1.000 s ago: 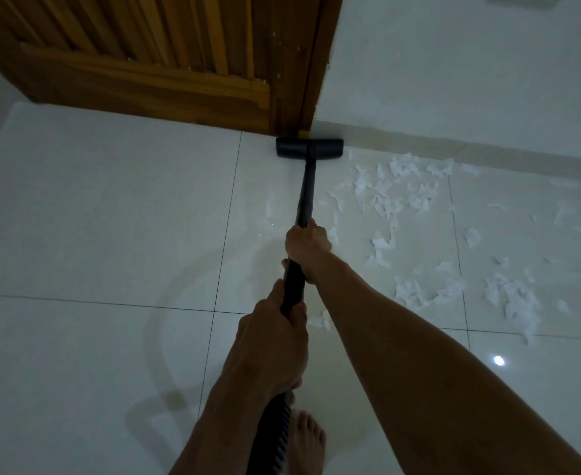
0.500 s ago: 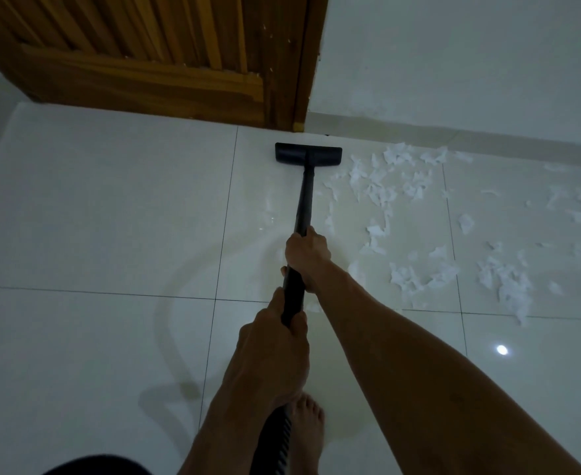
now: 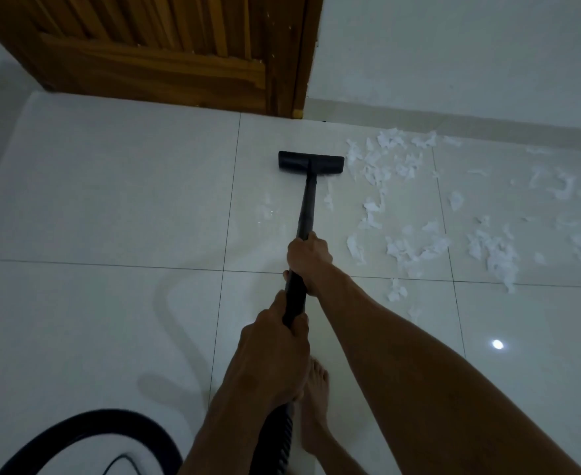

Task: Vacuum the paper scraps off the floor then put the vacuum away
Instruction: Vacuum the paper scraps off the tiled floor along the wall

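At six o'clock, nearest the camera, the ribbed hose (image 3: 277, 437) is running up past a bare foot (image 3: 313, 406) into the person's left hand (image 3: 275, 358), whose fingers are curling tightly round the lower end of the vacuum wand (image 3: 304, 217). Down at seven o'clock a curved dark edge, probably the vacuum body (image 3: 111, 423), is showing at the frame's bottom. Just beyond the left hand, the right hand (image 3: 308, 258) is gripping the wand higher up, fingers wrapped close together round the tube. Further out, toward twelve o'clock, the wand is ending in the flat floor nozzle (image 3: 311, 161), which is resting on the tiled floor (image 3: 111, 200) a little short of the wooden door (image 3: 165, 53).

Judging by the layout, the job is sitting at an early stage. Tiles left of the wand are looking nearly free of litter, save a few faint flecks. From one to three o'clock the paper scraps (image 3: 402, 207) are lying thick, touching the nozzle's right end and spreading along the wall (image 3: 453, 56). That whole patch is waiting to be vacuumed, and stowing the machine is not yet begun.
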